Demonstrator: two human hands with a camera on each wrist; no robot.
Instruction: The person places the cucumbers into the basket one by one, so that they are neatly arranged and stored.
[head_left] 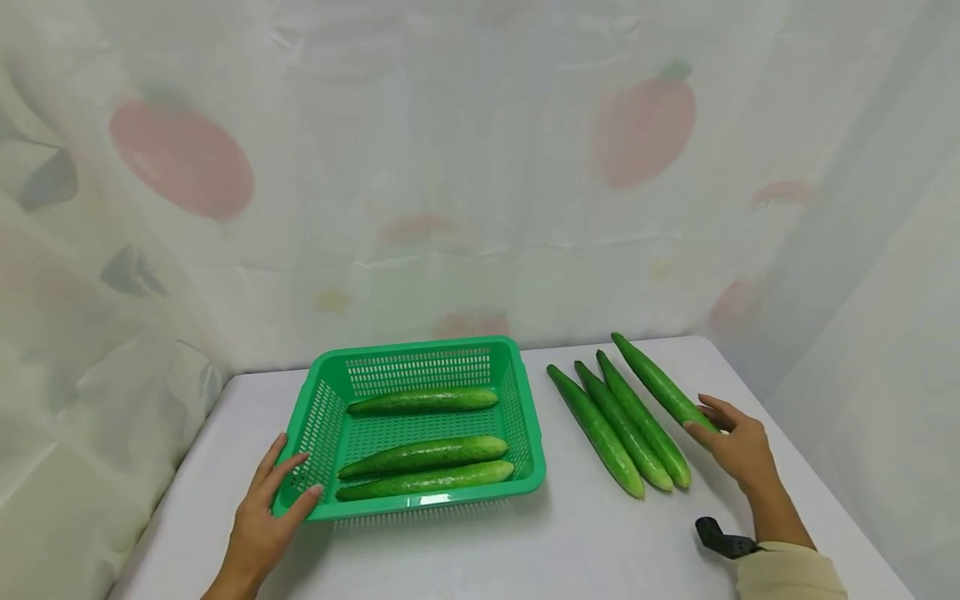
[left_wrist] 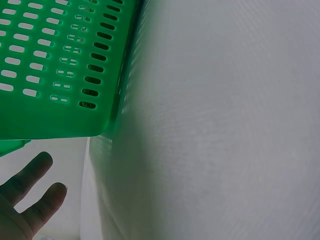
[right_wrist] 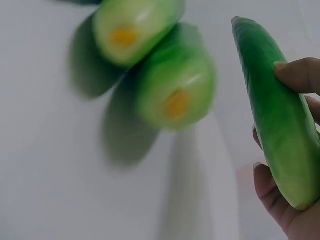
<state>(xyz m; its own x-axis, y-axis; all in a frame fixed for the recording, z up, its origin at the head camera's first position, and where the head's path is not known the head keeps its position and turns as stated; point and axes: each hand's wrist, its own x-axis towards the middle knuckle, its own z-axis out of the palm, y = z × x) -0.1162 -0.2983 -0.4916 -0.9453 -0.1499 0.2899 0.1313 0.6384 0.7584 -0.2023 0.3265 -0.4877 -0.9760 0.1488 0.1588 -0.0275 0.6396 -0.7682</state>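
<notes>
My right hand [head_left: 742,446] grips a cucumber [head_left: 656,379] near its paler end. In the right wrist view, thumb and fingers wrap around that cucumber [right_wrist: 275,115], which looks raised off the table. Left of it, three more cucumbers [head_left: 626,421] lie side by side. At the near left corner of a green plastic basket [head_left: 528,417] is my left hand [head_left: 262,517], fingers spread and fairly straight. Whether it touches the rim I cannot tell. Inside the basket lie three cucumbers, one [head_left: 423,401] toward the back and two [head_left: 427,479] along the front.
A white-covered table [head_left: 480,558] carries everything. Behind it hangs a pale curtain [head_left: 465,167] with fruit prints, and similar sheeting closes both sides. A black wrist-camera mount [head_left: 723,542] sits at the right sleeve [head_left: 787,571].
</notes>
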